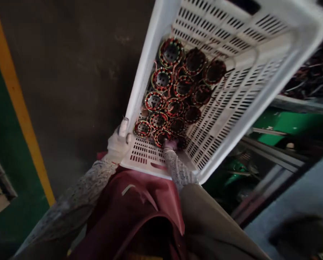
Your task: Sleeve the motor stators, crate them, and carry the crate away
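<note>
A deep white plastic crate (141, 79) with slotted walls stands before me, holding several wound motor stators (161, 79). They are ring-shaped, with red, yellow and green wire ends around their rims, set in rows on the crate floor. My left hand (118, 145), in a pale glove, is closed around the crate's near left rim. Inside the near end, my right hand (171, 144) grips the edge of a wound stator (159, 137). Its fingertips are partly hidden in the dim ring. Patterned sleeves cover both forearms.
My dark red apron (140, 195) touches the crate's near wall. To the right are another container of dark parts (310, 77), a green surface (283, 126) and metal rails (272, 153). Dark floor (77, 65) with a yellow stripe (20, 104) lies left.
</note>
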Demonstrator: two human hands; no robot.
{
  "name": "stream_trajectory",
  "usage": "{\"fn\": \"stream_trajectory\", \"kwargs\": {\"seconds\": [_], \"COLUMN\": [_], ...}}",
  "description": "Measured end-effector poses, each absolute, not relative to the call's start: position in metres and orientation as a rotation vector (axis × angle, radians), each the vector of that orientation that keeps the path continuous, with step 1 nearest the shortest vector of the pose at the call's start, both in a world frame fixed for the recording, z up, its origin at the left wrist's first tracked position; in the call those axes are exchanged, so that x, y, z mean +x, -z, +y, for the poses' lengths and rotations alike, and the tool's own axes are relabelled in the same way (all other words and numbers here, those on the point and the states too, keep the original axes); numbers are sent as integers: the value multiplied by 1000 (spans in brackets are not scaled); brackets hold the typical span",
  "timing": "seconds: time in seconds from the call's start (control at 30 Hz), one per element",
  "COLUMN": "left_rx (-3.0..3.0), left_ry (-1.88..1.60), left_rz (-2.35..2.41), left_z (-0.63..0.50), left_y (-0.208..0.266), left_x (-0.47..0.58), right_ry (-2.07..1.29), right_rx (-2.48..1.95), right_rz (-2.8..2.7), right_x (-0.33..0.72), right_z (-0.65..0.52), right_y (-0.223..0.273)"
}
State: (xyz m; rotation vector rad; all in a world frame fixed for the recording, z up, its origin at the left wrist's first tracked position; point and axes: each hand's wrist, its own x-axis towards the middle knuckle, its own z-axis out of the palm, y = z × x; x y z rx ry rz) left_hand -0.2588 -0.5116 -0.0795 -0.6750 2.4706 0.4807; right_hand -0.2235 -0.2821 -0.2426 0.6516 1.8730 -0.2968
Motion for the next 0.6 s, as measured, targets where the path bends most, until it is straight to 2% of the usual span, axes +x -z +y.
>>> {"fn": "stream_trajectory", "kwargs": {"seconds": [0.1,0.23,0.33,0.43,0.6], "left_rx": [-617,-631,-670,-670,-660], "left_ry": [-441,-427,-449,-428,-413], "left_rz": [2492,2500,2507,2502,2534], "left_z": [-512,-512,-511,-510,-512], "left_y": [78,74,73,73,72], "left_x": [-255,-256,-259,-260,-258], "right_ry": [252,280,373,415,388], "right_rx": [720,677,151,-337,-385], "right_rz": [1857,1845,1916,1831,1754], "right_x": [-218,-215,-213,-215,-221], "right_z": [-291,-277,-266,-270,-291], "right_y": [250,227,207,209,237]}}
